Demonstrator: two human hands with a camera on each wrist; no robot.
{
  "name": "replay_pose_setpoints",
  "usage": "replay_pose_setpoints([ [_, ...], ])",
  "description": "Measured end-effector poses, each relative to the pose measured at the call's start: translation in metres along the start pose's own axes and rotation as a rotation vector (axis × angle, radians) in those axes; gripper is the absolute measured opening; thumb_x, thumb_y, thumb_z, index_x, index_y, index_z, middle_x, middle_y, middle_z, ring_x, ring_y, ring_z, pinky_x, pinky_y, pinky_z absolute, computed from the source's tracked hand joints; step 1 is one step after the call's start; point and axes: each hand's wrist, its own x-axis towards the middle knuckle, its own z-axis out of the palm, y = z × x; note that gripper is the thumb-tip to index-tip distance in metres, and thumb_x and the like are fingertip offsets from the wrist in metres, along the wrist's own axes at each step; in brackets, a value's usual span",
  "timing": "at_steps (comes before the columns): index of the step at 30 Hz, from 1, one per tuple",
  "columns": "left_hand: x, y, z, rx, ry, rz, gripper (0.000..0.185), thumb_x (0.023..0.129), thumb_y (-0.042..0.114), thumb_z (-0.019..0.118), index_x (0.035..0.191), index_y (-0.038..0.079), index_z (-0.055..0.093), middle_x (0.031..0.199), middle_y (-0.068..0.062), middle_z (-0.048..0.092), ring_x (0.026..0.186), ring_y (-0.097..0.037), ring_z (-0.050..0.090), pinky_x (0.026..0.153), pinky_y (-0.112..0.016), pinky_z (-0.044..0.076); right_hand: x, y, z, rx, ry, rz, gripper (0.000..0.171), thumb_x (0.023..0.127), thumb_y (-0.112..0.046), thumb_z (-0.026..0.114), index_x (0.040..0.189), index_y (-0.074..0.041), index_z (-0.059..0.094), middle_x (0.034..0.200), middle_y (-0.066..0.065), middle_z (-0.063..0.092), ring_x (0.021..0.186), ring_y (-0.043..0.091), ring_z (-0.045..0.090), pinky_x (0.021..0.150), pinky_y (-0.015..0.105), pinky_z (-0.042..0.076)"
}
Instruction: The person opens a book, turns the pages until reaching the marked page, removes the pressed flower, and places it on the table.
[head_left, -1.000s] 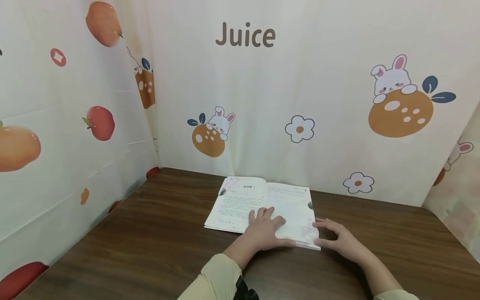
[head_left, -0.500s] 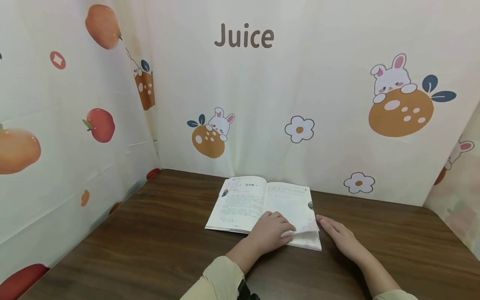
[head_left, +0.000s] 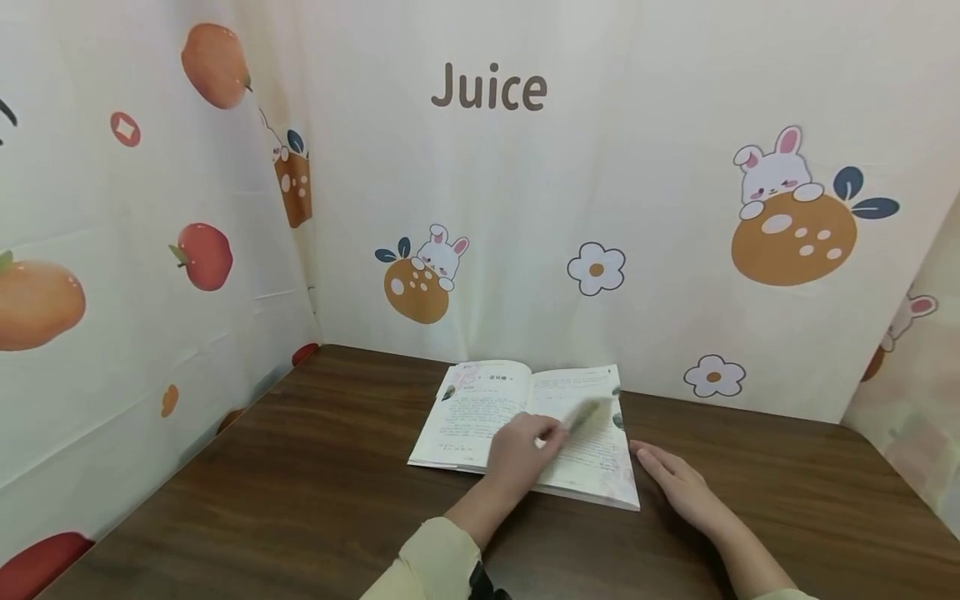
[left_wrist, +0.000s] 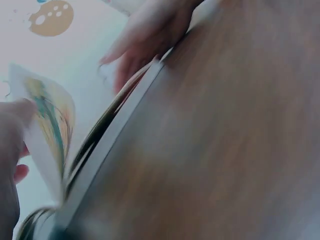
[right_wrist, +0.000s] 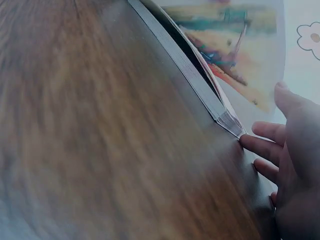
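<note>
An open book [head_left: 483,412] with printed text lies on the table, close to the back curtain. My left hand [head_left: 519,457] is over its middle and pinches a page [head_left: 588,414], which is lifted and curves up from the right side. On that raised page, a coloured picture [right_wrist: 225,42] shows in the right wrist view. My right hand [head_left: 678,490] rests beside the book's right edge with fingers extended. In the right wrist view one of its fingertips [right_wrist: 245,140] is right at the book's lower corner.
A brown wood-grain table [head_left: 300,467] spreads around the book. White curtains [head_left: 525,183] printed with fruit, rabbits and flowers stand behind it and at both sides.
The left hand first lay spread on the right page, then took its lower edge. The page has swung up and leftward. The right hand's fingers drew together beside the book.
</note>
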Motion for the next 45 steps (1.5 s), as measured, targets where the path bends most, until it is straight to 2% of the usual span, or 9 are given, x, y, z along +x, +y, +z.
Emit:
replay_pose_setpoints([
  [3,0.003,-0.015,-0.011,-0.065,0.061,-0.130,0.014,0.084,0.028,0.065,0.078,0.015,0.070,0.071,0.009,0.061,0.065,-0.005,0.051,0.056,-0.016,0.041,0.000,0.000,0.001,-0.017,-0.009,0.024,0.060,0.098,-0.047,0.032,0.137,-0.004,0.043,0.140,0.024,0.037,0.129,0.047,0.025,0.095,0.067,0.020],
  [6,0.007,-0.030,-0.021,-0.089,0.111,-0.221,0.016,0.084,0.027,0.065,0.074,0.014,0.066,0.069,0.007,0.057,0.065,-0.008,0.052,0.056,-0.021,0.042,0.000,0.000,0.002,-0.024,-0.012,0.035,0.060,0.098,-0.049,0.032,0.137,-0.005,0.043,0.140,0.024,0.036,0.129,0.047,0.025,0.095,0.067,0.020],
  [12,0.018,-0.051,-0.042,-0.154,0.195,-0.312,0.022,0.083,0.023,0.067,0.066,0.012,0.060,0.066,0.004,0.056,0.063,-0.014,0.053,0.055,-0.025,0.042,0.001,0.000,0.002,-0.046,-0.001,0.022,0.058,0.098,-0.046,0.033,0.136,-0.004,0.044,0.139,0.024,0.038,0.128,0.047,0.027,0.094,0.067,0.021],
  [15,0.023,-0.061,-0.053,-0.178,0.190,-0.357,0.022,0.082,0.022,0.067,0.065,0.011,0.059,0.065,0.002,0.056,0.063,-0.014,0.053,0.055,-0.027,0.042,0.003,0.000,0.001,-0.049,-0.003,0.019,0.057,0.098,-0.045,0.034,0.136,-0.004,0.044,0.139,0.024,0.038,0.128,0.047,0.027,0.094,0.067,0.021],
  [18,0.025,-0.071,-0.065,-0.181,0.112,-0.431,0.018,0.082,0.023,0.067,0.070,0.010,0.062,0.065,0.001,0.055,0.062,-0.014,0.051,0.055,-0.028,0.041,0.004,-0.001,0.001,-0.044,-0.007,0.011,0.056,0.098,-0.044,0.034,0.136,-0.003,0.044,0.139,0.024,0.039,0.128,0.047,0.028,0.094,0.068,0.022],
  [25,0.022,-0.094,-0.083,-0.172,-0.190,-0.565,0.015,0.084,0.025,0.064,0.081,0.011,0.064,0.069,0.000,0.052,0.065,-0.015,0.047,0.057,-0.029,0.039,0.003,-0.001,0.002,-0.055,-0.004,0.009,0.056,0.098,-0.044,0.036,0.136,-0.003,0.045,0.138,0.024,0.040,0.127,0.046,0.030,0.094,0.066,0.025],
  [34,0.013,-0.120,-0.100,-0.161,-0.441,-0.705,0.020,0.083,0.025,0.067,0.077,0.009,0.058,0.071,-0.003,0.048,0.066,-0.017,0.045,0.056,-0.029,0.036,0.002,0.000,0.002,-0.068,-0.004,0.010,0.055,0.097,-0.045,0.038,0.136,-0.007,0.045,0.138,0.024,0.039,0.127,0.046,0.029,0.093,0.067,0.024],
  [40,0.006,-0.129,-0.110,-0.102,-0.595,-0.741,0.025,0.081,0.026,0.070,0.068,0.009,0.058,0.065,-0.002,0.046,0.061,-0.016,0.043,0.053,-0.028,0.034,-0.001,0.001,0.003,-0.079,-0.023,0.039,0.062,0.091,-0.050,0.049,0.137,-0.009,0.043,0.140,0.025,0.035,0.128,0.048,0.023,0.093,0.069,0.020],
  [45,0.002,-0.130,-0.112,-0.052,-0.694,-0.743,0.027,0.079,0.025,0.072,0.062,0.009,0.058,0.059,0.001,0.044,0.057,-0.014,0.040,0.051,-0.026,0.032,0.000,0.002,0.004,-0.102,-0.012,0.021,0.066,0.086,-0.049,0.058,0.136,-0.008,0.045,0.138,0.025,0.037,0.127,0.048,0.025,0.093,0.068,0.021],
])
